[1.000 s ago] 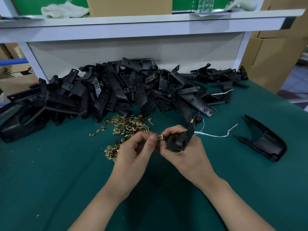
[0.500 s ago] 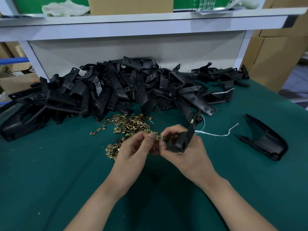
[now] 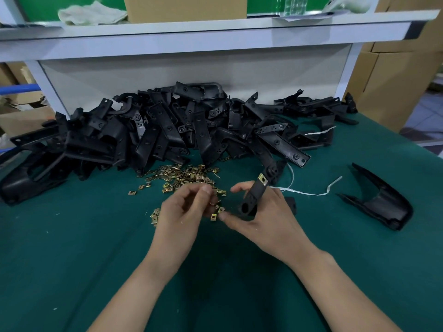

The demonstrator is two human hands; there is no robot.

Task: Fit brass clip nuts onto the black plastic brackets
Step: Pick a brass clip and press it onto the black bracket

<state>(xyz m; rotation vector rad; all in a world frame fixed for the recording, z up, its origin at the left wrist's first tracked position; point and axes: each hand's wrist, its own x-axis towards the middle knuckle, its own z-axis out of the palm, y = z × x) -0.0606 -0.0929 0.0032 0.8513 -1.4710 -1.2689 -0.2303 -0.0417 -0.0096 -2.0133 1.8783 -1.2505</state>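
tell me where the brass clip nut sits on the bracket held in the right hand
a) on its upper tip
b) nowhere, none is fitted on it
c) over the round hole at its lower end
a: the bracket that the right hand grips shows a brass clip nut seated on its upper tip, above the fingers.

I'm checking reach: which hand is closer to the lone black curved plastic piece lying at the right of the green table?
Right. The right hand, holding a black plastic bracket, sits left of the piece; the left hand is farther left, by the brass clip nuts.
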